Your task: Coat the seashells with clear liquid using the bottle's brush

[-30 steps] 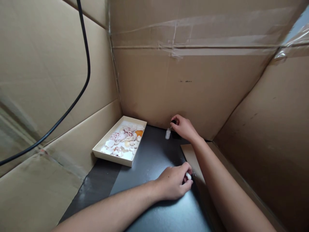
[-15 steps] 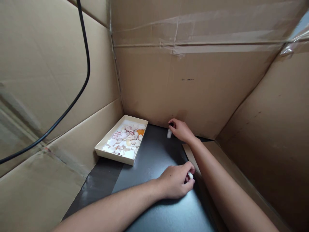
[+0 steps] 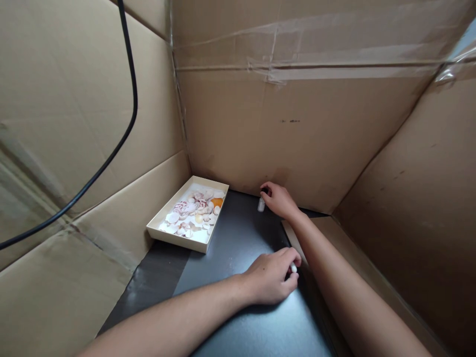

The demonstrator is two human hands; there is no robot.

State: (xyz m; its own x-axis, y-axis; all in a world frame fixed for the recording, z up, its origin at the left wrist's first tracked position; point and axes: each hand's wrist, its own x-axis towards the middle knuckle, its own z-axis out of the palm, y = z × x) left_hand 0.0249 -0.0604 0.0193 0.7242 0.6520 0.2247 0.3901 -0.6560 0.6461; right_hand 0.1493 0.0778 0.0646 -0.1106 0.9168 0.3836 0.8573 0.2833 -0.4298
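My left hand [image 3: 268,278] is closed low over the dark tabletop, its fingers curled round a small white rounded piece [image 3: 293,267]. Only one end of that piece shows, so its kind is unclear. Farther off, near the back cardboard wall, my right hand [image 3: 280,201] grips a little clear bottle [image 3: 261,205] by its black cap. The bottle is upright and looks to be on or just above the tabletop. To the left of both hands lies a shallow cream box [image 3: 174,241] of seashells [image 3: 199,208], mostly white and pinkish, with one orange.
Cardboard walls [image 3: 238,124] enclose the dark table [image 3: 238,233] at the back and sides. A black cable [image 3: 128,129] hangs down on the left. Under my right forearm lies a cardboard piece [image 3: 334,238] along the table's right side.
Both hands stay almost in place. In my left hand the white piece has turned slightly, and less of it shows. The bottle has hardly moved.
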